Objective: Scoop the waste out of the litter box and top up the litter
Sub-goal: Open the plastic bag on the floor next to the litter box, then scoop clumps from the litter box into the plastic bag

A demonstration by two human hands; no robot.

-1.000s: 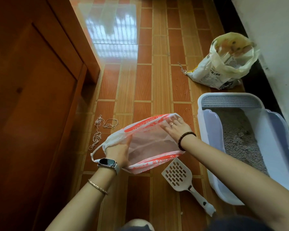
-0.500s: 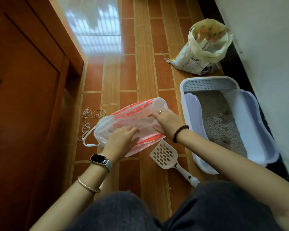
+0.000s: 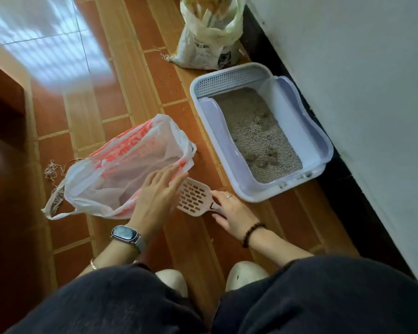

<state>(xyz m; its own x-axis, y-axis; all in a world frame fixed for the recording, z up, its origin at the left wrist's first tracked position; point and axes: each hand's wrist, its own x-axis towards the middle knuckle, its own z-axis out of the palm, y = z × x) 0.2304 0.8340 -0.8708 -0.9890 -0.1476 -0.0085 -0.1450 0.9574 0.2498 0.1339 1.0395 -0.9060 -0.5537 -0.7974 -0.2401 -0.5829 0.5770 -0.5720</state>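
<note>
Left hand (image 3: 158, 196) flat on bag (image 3: 121, 169); right hand (image 3: 232, 210) on scoop (image 3: 193, 197) handle.

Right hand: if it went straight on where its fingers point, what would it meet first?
The scoop: its slotted head lies right ahead of the right hand, though height is unclear.

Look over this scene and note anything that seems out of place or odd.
A tangle of loose string lies on the floor tiles left of the plastic bag, seemingly unrelated to the cleaning. Darker clumps break the litter's surface in the litter box.
</note>
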